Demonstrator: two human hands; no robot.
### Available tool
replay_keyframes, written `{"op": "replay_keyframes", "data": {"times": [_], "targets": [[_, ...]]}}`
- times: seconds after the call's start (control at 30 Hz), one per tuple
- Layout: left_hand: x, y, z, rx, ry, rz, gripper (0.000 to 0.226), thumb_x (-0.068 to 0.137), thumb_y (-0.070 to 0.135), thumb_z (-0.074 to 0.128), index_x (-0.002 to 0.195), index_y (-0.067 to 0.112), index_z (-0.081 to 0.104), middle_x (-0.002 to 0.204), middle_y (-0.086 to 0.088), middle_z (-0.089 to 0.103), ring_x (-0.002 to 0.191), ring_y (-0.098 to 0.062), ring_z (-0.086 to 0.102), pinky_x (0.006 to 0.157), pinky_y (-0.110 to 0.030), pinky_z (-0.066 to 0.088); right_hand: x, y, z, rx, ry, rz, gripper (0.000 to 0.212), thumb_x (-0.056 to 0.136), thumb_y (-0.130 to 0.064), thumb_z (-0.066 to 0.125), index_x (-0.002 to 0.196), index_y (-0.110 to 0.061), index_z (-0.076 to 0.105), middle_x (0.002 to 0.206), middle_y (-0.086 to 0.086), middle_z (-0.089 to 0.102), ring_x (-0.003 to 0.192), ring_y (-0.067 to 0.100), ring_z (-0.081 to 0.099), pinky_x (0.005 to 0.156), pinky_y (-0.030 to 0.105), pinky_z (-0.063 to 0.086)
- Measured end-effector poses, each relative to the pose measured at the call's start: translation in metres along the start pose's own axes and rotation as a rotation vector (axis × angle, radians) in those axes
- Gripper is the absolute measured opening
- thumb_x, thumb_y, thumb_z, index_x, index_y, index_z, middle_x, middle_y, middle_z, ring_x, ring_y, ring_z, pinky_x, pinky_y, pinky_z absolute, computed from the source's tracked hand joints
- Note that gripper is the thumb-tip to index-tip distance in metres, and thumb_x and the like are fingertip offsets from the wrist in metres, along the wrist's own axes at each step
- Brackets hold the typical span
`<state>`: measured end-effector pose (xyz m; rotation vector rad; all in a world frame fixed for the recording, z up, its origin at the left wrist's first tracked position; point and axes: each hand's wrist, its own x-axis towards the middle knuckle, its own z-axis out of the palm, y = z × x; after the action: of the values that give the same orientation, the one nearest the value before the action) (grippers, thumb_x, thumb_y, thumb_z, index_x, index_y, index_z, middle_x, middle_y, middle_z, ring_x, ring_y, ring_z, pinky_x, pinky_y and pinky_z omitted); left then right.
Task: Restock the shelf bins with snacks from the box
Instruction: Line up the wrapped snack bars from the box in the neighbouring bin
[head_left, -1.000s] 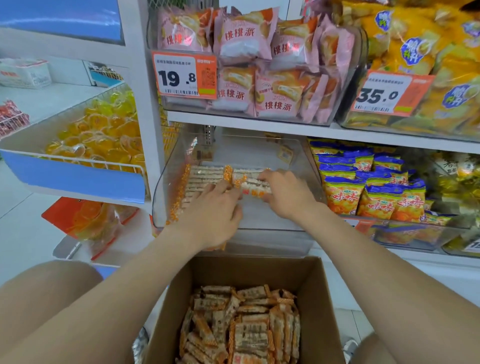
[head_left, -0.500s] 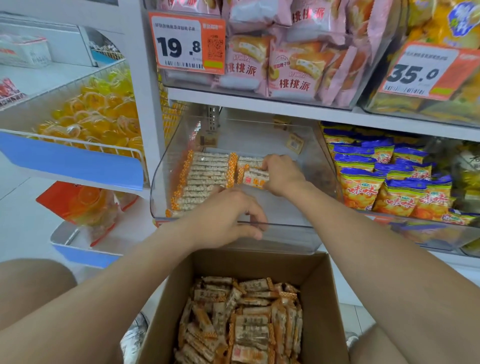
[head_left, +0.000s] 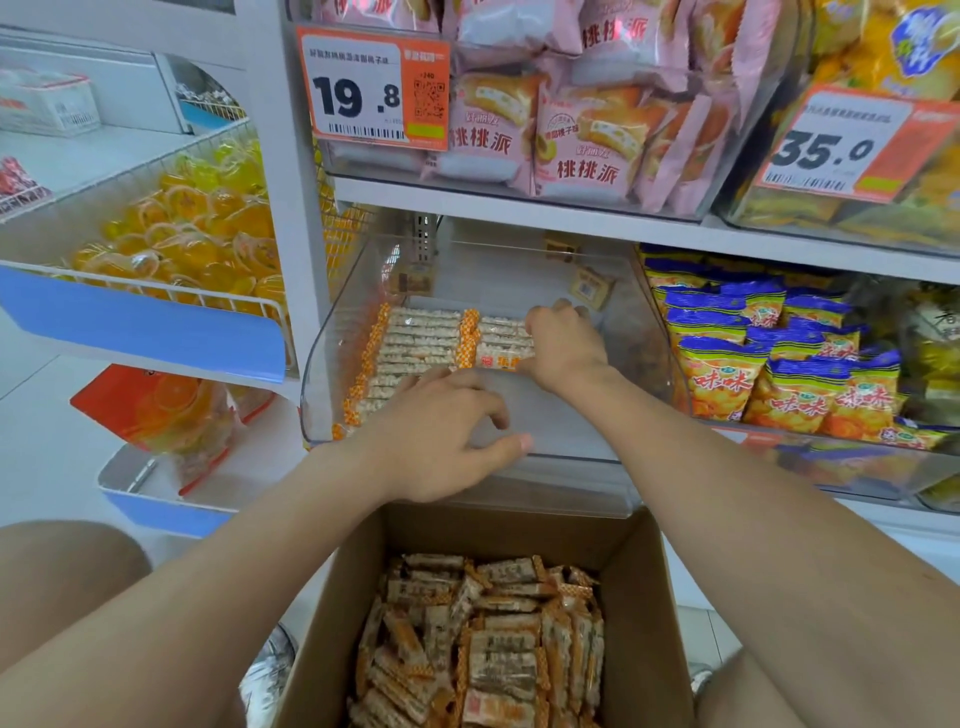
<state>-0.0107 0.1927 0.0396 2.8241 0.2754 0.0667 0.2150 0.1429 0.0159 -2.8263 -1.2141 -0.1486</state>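
Note:
A clear plastic shelf bin (head_left: 571, 460) holds a neat row of orange-ended snack bars (head_left: 415, 338) on its left side and a shorter second row (head_left: 501, 338) beside it. My right hand (head_left: 563, 338) is inside the bin, fingers curled over the right ends of the second row. My left hand (head_left: 441, 431) hovers over the bin's front wall, fingers loosely curled, holding nothing. Below the bin, an open cardboard box (head_left: 644, 623) is filled with several loose bars (head_left: 493, 649) of the same kind.
Pink pie packs (head_left: 582, 135) fill the bin above, behind a 19.8 price tag (head_left: 371, 88). Blue and yellow snack bags (head_left: 779, 364) fill the bin to the right. A wire basket of yellow jelly cups (head_left: 197, 228) stands at the left.
My left hand has drawn back from the bars in the bin to its front wall. My right hand stays on the second row. The view has tilted down.

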Motion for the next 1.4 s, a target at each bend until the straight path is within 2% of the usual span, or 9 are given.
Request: {"op": "replay_keyframes", "data": {"times": [0.13, 0.33, 0.57, 0.67, 0.87, 0.93, 1.07, 1.27, 1.4], "targets": [[-0.001, -0.010, 0.002, -0.001, -0.009, -0.065, 0.074, 0.089, 0.083, 0.017, 0.125, 0.038, 0.062, 0.123, 0.007, 0.058, 0.117, -0.024, 0.055, 0.100, -0.050, 0.046, 0.001, 0.005, -0.006, 0.007, 0.004, -0.005, 0.064, 0.080, -0.035, 0.091, 0.131, -0.010, 0.061, 0.127, 0.018, 0.058, 0.122, 0.040, 0.057, 0.090, 0.044, 0.053], [-0.013, -0.009, -0.010, -0.015, 0.165, -0.072, 0.051, 0.095, 0.065, 0.037, 0.121, 0.031, 0.066, 0.113, 0.006, 0.068, 0.106, -0.021, 0.065, 0.089, -0.045, 0.055, -0.031, 0.006, -0.041, 0.102, 0.092, -0.084, 0.031, 0.091, -0.021, 0.072, 0.120, -0.013, 0.066, 0.115, 0.017, 0.067, 0.111, 0.039, 0.064, 0.087, 0.043, 0.057], [-0.066, 0.031, -0.003, -0.137, 0.392, 0.008, 0.006, 0.086, 0.039, 0.056, 0.083, 0.033, 0.056, 0.066, 0.013, 0.052, 0.064, -0.008, 0.054, 0.058, -0.037, 0.050, -0.184, -0.011, -0.097, 0.459, 0.048, -0.315, 0.013, 0.084, -0.015, 0.061, 0.087, -0.027, 0.066, 0.064, -0.011, 0.065, 0.064, -0.002, 0.059, 0.067, 0.025, 0.051], [-0.087, 0.042, 0.025, -0.199, 0.205, -0.068, 0.012, 0.084, 0.041, 0.053, 0.080, 0.031, 0.059, 0.063, 0.012, 0.057, 0.062, -0.007, 0.056, 0.059, -0.038, 0.053, -0.235, -0.008, -0.078, 0.371, -0.219, -0.366, 0.010, 0.083, -0.021, 0.057, 0.084, -0.027, 0.064, 0.068, -0.011, 0.062, 0.070, 0.006, 0.058, 0.067, 0.032, 0.053], [-0.092, 0.046, 0.112, 0.088, -0.680, -0.072, 0.028, 0.104, 0.035, 0.052, 0.124, 0.019, 0.063, 0.115, -0.003, 0.066, 0.104, -0.027, 0.065, 0.089, -0.039, 0.056, -0.273, 0.000, 0.033, -0.021, -0.792, -0.434, 0.018, 0.096, -0.014, 0.051, 0.085, -0.012, 0.065, 0.078, 0.004, 0.061, 0.068, 0.025, 0.062, 0.055, 0.038, 0.053], [-0.086, 0.037, 0.145, 0.127, -0.723, -0.071, 0.034, 0.105, 0.027, 0.053, 0.135, 0.014, 0.060, 0.128, -0.007, 0.065, 0.112, -0.028, 0.064, 0.089, -0.036, 0.054, -0.272, 0.005, 0.070, 0.001, -0.822, -0.419, 0.016, 0.099, -0.012, 0.053, 0.095, -0.010, 0.068, 0.083, 0.004, 0.064, 0.074, 0.024, 0.063, 0.062, 0.038, 0.055], [-0.088, 0.013, 0.201, 0.126, -0.749, -0.160, 0.024, 0.104, 0.020, 0.054, 0.125, 0.018, 0.066, 0.114, -0.005, 0.068, 0.097, -0.024, 0.065, 0.084, -0.039, 0.058, -0.278, 0.008, 0.139, 0.086, -0.892, -0.379, 0.018, 0.102, -0.019, 0.059, 0.114, -0.013, 0.070, 0.106, 0.006, 0.070, 0.093, 0.025, 0.067, 0.083, 0.045, 0.062], [-0.110, 0.006, 0.247, 0.173, -0.928, -0.117, 0.054, 0.101, 0.004, 0.059, 0.151, 0.011, 0.042, 0.153, -0.016, 0.042, 0.131, -0.034, 0.052, 0.077, -0.019, 0.048, -0.299, -0.002, 0.192, 0.047, -0.984, -0.419, 0.014, 0.100, -0.020, 0.065, 0.109, -0.010, 0.066, 0.105, 0.010, 0.064, 0.089, 0.029, 0.066, 0.077, 0.045, 0.061], [-0.114, -0.013, 0.264, 0.189, -0.854, -0.195, 0.070, 0.093, -0.012, 0.058, 0.155, 0.014, 0.038, 0.165, -0.016, 0.021, 0.125, -0.039, 0.057, 0.093, -0.042, 0.057, -0.316, -0.011, 0.207, -0.007, -1.006, -0.456, 0.045, 0.095, -0.032, 0.074, 0.131, -0.011, 0.056, 0.118, 0.011, 0.065, 0.099, 0.030, 0.066, 0.071, 0.039, 0.055]]}}
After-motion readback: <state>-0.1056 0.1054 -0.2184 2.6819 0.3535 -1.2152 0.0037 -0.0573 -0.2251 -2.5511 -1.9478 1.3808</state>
